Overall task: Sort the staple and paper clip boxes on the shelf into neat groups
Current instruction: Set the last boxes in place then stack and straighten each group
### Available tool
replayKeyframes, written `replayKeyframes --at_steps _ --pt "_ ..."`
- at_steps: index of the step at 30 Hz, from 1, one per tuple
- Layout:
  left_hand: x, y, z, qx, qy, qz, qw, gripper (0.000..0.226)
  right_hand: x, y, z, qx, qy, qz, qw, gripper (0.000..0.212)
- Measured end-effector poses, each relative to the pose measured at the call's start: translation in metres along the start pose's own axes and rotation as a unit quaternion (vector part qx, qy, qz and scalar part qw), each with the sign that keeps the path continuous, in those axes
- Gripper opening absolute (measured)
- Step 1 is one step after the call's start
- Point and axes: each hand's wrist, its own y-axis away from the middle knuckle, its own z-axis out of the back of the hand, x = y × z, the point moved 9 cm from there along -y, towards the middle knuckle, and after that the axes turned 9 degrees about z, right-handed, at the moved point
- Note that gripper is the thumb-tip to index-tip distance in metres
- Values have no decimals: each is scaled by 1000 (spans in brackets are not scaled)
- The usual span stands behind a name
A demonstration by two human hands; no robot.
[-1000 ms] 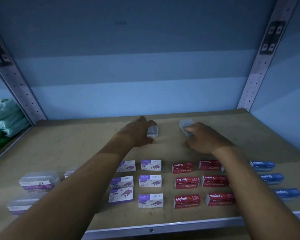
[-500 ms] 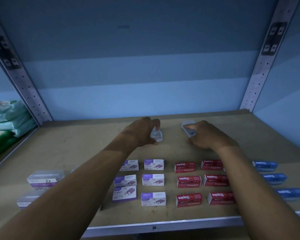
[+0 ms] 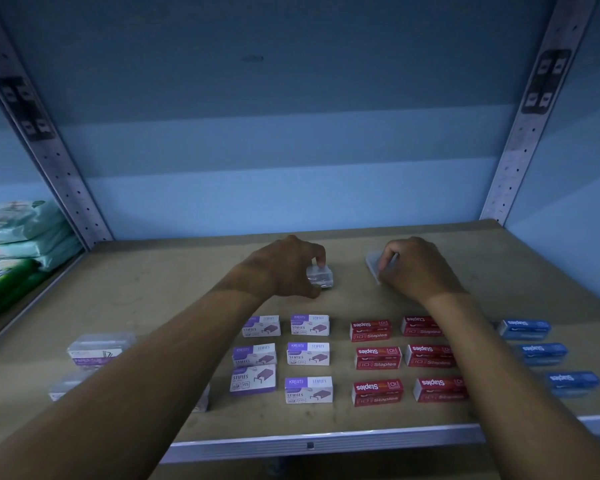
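A: Location entry?
B: A tan board shelf (image 3: pixel 153 282) is sitting against a blue back wall, with perforated metal uprights (image 3: pixel 54 161) running up at the left and right of the frame. Green and white soft packs (image 3: pixel 11 237) are lying at the far left.

A: Labelled stock?
B: At lower centre, six purple-and-white boxes (image 3: pixel 308 353) are reading "KREATE STAPLES". Right of them, six red boxes (image 3: pixel 377 357) are reading "Staples" and "10", printed upside down on top. Three blue boxes (image 3: pixel 541 353) at lower right are carrying blurred white lettering. At lower left, clear plastic boxes (image 3: pixel 99 348) are showing a purple label too blurred to read.

A: Items in hand?
B: Mid-frame, the left hand (image 3: pixel 284 268) is pinching a small clear case (image 3: pixel 320 277) between forefinger and thumb, just above the board. The right hand (image 3: pixel 416 268) is curling its fingers round a second clear case (image 3: pixel 373 265), which is tilting on edge.
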Motion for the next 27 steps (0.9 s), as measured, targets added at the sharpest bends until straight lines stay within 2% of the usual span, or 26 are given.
replayKeyframes --at_steps 2,7,14,19,23,27 --pt "-1 3 2 7 4 0 1000 49 1 1 -1 2 0 -6 1000 8" --pt "-4 9 7 18 9 -7 1000 42 4 2 1 -10 -13 -16 1000 6" --pt "-3 8 10 16 13 -6 1000 39 -3 8 6 91 -85 -49 991 17" --pt "-5 11 7 36 22 -8 999 37 -6 20 3 131 -189 -77 970 25" --pt "-5 12 6 45 19 -8 999 36 -10 21 4 128 -221 -91 963 26" --pt "-4 11 3 50 11 -1 999 38 -12 16 3 107 -203 -82 970 22"
